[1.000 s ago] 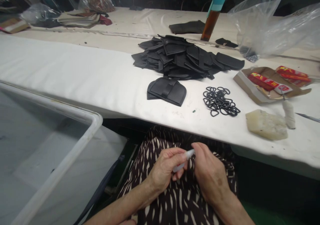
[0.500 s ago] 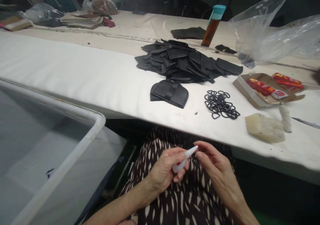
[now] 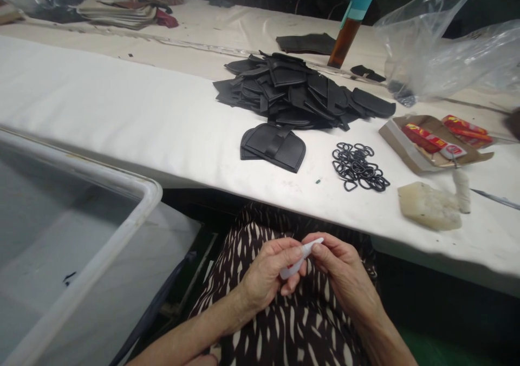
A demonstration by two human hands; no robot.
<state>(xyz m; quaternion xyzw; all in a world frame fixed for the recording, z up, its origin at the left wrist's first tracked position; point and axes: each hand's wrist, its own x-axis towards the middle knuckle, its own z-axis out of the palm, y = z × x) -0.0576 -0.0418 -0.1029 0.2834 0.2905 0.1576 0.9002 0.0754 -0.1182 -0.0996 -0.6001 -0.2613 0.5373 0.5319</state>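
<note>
Long white cloth-covered worktable [image 3: 122, 117] in a dim workroom, a second cream table behind

On it: heap of black leather pieces [image 3: 296, 90], one flat black leather flap [image 3: 273, 146] nearer, tangle of black D-rings [image 3: 358, 167], pale waxy lump [image 3: 428, 206], amber bottle with teal cap [image 3: 345, 30], clear plastic bags [image 3: 439, 46]

Open cardboard box [image 3: 410, 152] holding red packets [image 3: 430, 138]; white plastic tub [image 3: 134, 220] at left, nearly bare

Below the table edge, over a patterned lap: left hand [image 3: 266, 274] closed around small white plastic nozzle tube [image 3: 300, 257], right hand [image 3: 341, 271] pinching its tip
</note>
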